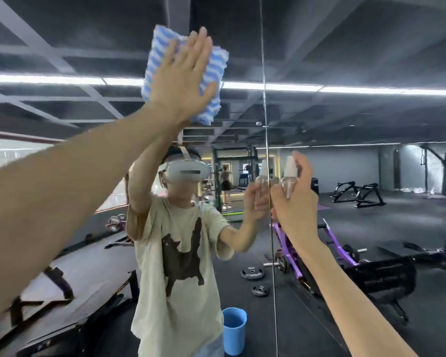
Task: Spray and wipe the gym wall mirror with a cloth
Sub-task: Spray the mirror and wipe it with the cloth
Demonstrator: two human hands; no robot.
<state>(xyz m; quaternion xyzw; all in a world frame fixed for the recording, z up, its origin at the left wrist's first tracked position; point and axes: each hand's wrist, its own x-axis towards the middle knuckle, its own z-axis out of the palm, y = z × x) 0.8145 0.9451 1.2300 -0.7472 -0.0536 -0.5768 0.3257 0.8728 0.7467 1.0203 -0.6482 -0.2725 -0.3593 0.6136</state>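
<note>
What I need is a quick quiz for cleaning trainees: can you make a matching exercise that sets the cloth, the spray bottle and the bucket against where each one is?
Things:
1. cloth
2. spray bottle
3. bucket

Places:
A. gripped in the right hand
B. standing on the floor, seen in the reflection
C. pressed flat on the mirror under the left hand

Pairs: 1-C, 2-A, 3-B

a gym: wall mirror, weight plates, purple machine
</note>
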